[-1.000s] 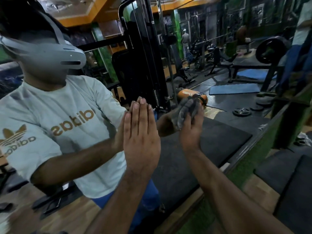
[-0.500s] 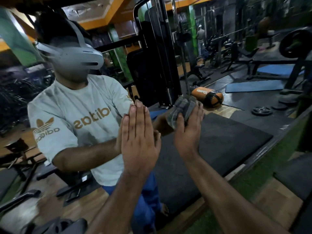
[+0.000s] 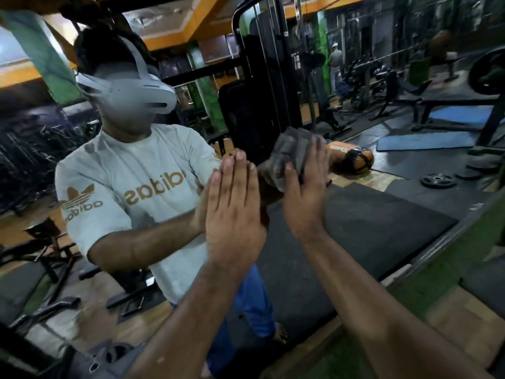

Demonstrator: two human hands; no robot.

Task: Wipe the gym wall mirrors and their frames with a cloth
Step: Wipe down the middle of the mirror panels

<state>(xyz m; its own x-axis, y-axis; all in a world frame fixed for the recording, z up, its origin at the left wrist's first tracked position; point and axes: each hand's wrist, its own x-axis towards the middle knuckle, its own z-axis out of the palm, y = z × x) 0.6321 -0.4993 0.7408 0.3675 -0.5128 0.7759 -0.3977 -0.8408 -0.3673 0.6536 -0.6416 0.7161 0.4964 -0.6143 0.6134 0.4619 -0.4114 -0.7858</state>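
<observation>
We see a dim gym. Orange ceiling trim (image 3: 196,20) and green pillars (image 3: 41,58) up top. Black rubber mat (image 3: 382,228) over wood floor (image 3: 459,324), green turf strip (image 3: 442,272) at right. Black cable machine (image 3: 262,77), blue mats (image 3: 426,140), orange bag (image 3: 355,160), 1 weight plate (image 3: 438,180), benches and a barbell rack (image 3: 489,105) behind.

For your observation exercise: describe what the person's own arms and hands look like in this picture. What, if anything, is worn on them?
Both forearms are bare: no sleeves, gloves, watch, bracelets or rings show on the left hand or the right hand. The fingers have short, plain nails. In the mirror, the reflection shows a short-sleeved light grey T-shirt with gold lettering, its sleeves ending above the elbow.
</observation>
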